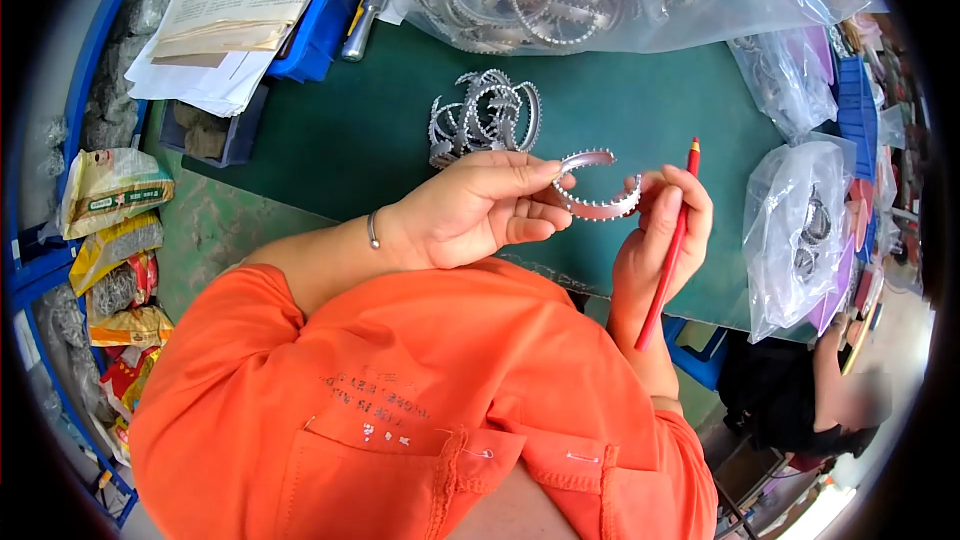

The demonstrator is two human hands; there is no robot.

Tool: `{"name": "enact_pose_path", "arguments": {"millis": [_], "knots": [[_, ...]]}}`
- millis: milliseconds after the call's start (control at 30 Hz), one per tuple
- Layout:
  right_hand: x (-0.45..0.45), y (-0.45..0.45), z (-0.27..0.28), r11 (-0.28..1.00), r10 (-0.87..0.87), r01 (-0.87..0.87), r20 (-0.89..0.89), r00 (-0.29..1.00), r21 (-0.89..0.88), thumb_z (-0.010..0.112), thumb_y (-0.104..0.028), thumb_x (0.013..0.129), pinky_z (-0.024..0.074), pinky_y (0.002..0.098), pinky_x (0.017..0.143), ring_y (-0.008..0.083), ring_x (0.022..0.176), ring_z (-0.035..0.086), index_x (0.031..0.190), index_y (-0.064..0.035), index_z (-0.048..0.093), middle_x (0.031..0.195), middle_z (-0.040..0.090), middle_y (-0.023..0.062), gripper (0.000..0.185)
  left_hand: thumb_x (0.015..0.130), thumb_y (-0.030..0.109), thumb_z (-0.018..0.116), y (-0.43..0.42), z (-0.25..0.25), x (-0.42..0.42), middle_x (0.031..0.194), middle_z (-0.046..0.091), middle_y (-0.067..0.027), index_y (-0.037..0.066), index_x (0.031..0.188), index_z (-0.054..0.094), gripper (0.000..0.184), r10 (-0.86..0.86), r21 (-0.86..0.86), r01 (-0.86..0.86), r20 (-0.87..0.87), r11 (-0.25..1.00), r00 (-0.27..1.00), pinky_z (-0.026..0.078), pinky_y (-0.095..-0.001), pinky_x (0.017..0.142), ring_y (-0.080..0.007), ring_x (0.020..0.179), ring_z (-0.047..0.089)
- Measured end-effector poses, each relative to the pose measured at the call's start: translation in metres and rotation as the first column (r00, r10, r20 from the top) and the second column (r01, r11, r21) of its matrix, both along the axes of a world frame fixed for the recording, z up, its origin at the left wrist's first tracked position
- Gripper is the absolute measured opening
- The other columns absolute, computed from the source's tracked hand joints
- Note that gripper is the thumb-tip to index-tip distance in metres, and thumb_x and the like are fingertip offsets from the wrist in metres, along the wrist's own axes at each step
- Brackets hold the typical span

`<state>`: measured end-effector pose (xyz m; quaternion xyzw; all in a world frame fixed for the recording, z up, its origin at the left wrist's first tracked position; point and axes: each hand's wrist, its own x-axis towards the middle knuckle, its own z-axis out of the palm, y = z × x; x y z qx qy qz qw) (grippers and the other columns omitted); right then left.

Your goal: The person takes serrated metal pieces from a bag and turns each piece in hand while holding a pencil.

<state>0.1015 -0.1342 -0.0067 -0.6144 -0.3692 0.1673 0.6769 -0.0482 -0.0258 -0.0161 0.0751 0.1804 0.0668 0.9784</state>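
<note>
An open silver cuff bangle (600,210) with beaded edges is held over the green mat. My left hand (478,208) pinches its left side between thumb and fingers. My right hand (662,230) is closed round a red pencil (674,265) that slants up past the fingers. Its fingertips are close to the bangle's right end, and I cannot tell whether they touch it. A small heap of similar silver bangles (492,118) lies on the mat just beyond my left hand.
A large clear plastic bag (640,25) of bangles covers the mat's far edge. Smaller plastic bags (785,240) lie on the right. At the far left stand a blue bin (318,40), stacked papers (240,0) and a metal tool (360,35). Another person (790,390) sits at lower right.
</note>
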Motion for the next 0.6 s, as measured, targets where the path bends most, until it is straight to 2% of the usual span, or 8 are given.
{"name": "enact_pose_path", "arguments": {"millis": [33,100,200,400,467,533,567,600], "knots": [[0.001,0.002,-0.003,1.000,0.027,-0.026,-0.088,0.996,0.013,0.044,-0.012,0.092,0.0434,0.0243,0.060,0.0131,0.066,0.053,0.101,0.0003,0.050,0.082,0.058,0.0103,0.016,0.092,0.017,0.045,0.000,0.001,0.000,0.086,0.062,-0.0110,-0.004,0.105,0.052,0.026,0.000,0.003,0.000,0.002,1.000,1.000,0.055,-0.0222,0.062,-0.0152,0.074,0.064],[0.000,0.003,0.001,0.996,0.061,-0.073,-0.188,0.980,-0.058,0.044,-0.012,0.092,0.0433,0.0243,0.060,0.0129,0.066,0.054,0.101,0.0002,0.050,0.083,0.058,0.0104,0.016,0.090,0.015,0.049,-0.001,0.009,0.001,0.088,0.061,-0.0120,-0.004,0.105,0.051,0.024,0.044,0.354,-0.028,-0.036,0.935,0.998,0.055,-0.0255,0.064,-0.0182,0.074,0.064],[0.000,0.005,0.002,0.985,0.122,-0.149,-0.255,0.959,-0.092,0.042,-0.015,0.093,0.0433,0.0236,0.058,0.0130,0.064,0.055,0.100,0.0002,0.049,0.083,0.058,0.0115,0.018,0.084,0.001,0.055,0.000,0.019,0.000,0.091,0.059,-0.0140,-0.004,0.104,0.051,0.020,0.232,0.741,-0.116,-0.055,0.662,0.971,0.055,-0.0291,0.068,-0.0215,0.082,0.063],[0.004,0.003,0.008,0.942,0.248,-0.328,-0.509,0.824,-0.072,0.042,-0.022,0.093,0.0443,0.0240,0.048,0.0162,0.055,0.057,0.095,0.0004,0.047,0.077,0.060,0.0153,0.023,0.079,-0.012,0.053,0.005,0.001,0.003,0.105,0.055,-0.0176,-0.004,0.098,0.055,0.021,0.295,0.904,-0.354,0.280,0.240,0.914,0.052,-0.0303,0.079,-0.0218,0.094,0.059],[0.003,0.004,0.013,0.949,0.225,-0.308,-0.537,0.813,-0.070,0.044,-0.019,0.092,0.0442,0.0240,0.046,0.0164,0.054,0.057,0.093,0.0003,0.047,0.077,0.060,0.0155,0.020,0.077,-0.016,0.052,0.004,-0.001,0.002,0.108,0.054,-0.0184,-0.003,0.097,0.057,0.024,0.276,0.916,-0.318,0.248,0.245,0.929,0.052,-0.0302,0.079,-0.0235,0.095,0.059],[0.005,0.004,0.016,0.952,0.220,-0.299,-0.543,0.811,-0.062,0.047,-0.015,0.090,0.0447,0.0236,0.045,0.0162,0.054,0.057,0.093,0.0007,0.047,0.077,0.060,0.0154,0.016,0.083,-0.009,0.049,0.005,-0.002,0.003,0.109,0.055,-0.0193,-0.003,0.106,0.054,0.024,0.288,0.959,-0.267,0.231,0.092,0.929,0.053,-0.0297,0.075,-0.0253,0.092,0.061],[0.005,0.004,0.016,0.955,0.211,-0.293,-0.579,0.788,-0.051,0.050,-0.010,0.088,0.0452,0.0229,0.046,0.0152,0.054,0.057,0.092,0.0008,0.047,0.077,0.060,0.0153,0.012,0.083,-0.009,0.049,0.005,0.003,0.004,0.109,0.055,-0.0193,-0.003,0.106,0.054,0.024,0.282,0.959,-0.269,0.234,0.090,0.930,0.053,-0.0297,0.075,-0.0253,0.092,0.061],[0.005,0.004,0.016,0.956,0.210,-0.288,-0.576,0.790,-0.047,0.050,-0.010,0.088,0.0452,0.0229,0.046,0.0152,0.054,0.057,0.092,0.0008,0.047,0.077,0.060,0.0153,0.012,0.087,-0.001,0.046,0.003,0.011,0.003,0.107,0.056,-0.0195,-0.002,0.112,0.050,0.025,0.319,0.912,-0.205,0.088,0.356,0.944,0.054,-0.0294,0.072,-0.0259,0.090,0.062]]}}
